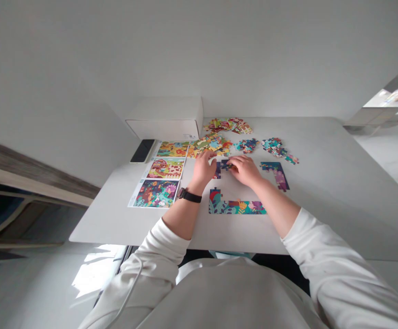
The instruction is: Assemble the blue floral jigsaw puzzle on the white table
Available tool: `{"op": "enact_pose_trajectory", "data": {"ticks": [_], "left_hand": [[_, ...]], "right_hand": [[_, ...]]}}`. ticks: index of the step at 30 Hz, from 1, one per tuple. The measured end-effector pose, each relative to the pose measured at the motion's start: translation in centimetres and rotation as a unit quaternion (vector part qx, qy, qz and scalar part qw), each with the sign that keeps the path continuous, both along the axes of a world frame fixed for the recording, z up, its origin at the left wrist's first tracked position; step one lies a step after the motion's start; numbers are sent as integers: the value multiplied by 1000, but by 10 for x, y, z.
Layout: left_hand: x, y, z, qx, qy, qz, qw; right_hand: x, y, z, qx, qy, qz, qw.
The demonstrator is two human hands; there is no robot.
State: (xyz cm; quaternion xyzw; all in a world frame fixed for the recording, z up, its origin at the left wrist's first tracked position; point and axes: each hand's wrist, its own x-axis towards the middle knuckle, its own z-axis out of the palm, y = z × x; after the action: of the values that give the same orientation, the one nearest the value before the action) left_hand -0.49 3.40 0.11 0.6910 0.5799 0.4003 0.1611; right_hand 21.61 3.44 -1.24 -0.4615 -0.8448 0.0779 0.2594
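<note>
A dark puzzle piece (226,164) is pinched under the fingertips of the right grip (245,170). The left grip (203,168) is curved downward just beside a dark strip of joined pieces (217,170); whether anything is held by it cannot be told. A black watch (188,195) is worn on the left wrist, and white sleeves (166,249) are pushed up both forearms. A long joined section (236,207) lies flat nearer the body, and an L-shaped section (276,176) lies to the right. Beyond, 4 loose heaps of cardboard pieces (246,145) are spread out. To the left, 3 printed picture sheets (166,168) lie in a column. A black phone (143,151) and a white box (166,119) are placed at the far edge of the smooth pale surface (322,196), and a grey floor (390,155) is seen beyond it.
</note>
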Motion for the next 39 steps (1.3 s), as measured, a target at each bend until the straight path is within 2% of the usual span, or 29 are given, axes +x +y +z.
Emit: {"op": "enact_pose_trajectory", "data": {"ticks": [4, 8, 16, 21, 28, 34, 39], "left_hand": [[3, -2, -11, -24, 106, 14, 994], [5, -4, -14, -33, 141, -5, 990], [9, -11, -6, -62, 169, -26, 983], [9, -10, -7, -60, 171, -29, 983], [9, -11, -7, -58, 185, -27, 981], [12, -16, 1, -93, 239, -15, 967], [13, -17, 4, -107, 251, -14, 962]], "right_hand": [[-8, 1, -3, -26, -30, -3, 999], [-10, 2, -5, -23, -38, -8, 999], [-8, 1, -5, -19, -36, -17, 999], [-9, 1, -5, -26, -45, -8, 999], [3, -3, -5, -17, -29, -42, 999], [9, -6, 1, -60, -73, -66, 993], [5, -8, 5, -66, -86, -81, 991]]}}
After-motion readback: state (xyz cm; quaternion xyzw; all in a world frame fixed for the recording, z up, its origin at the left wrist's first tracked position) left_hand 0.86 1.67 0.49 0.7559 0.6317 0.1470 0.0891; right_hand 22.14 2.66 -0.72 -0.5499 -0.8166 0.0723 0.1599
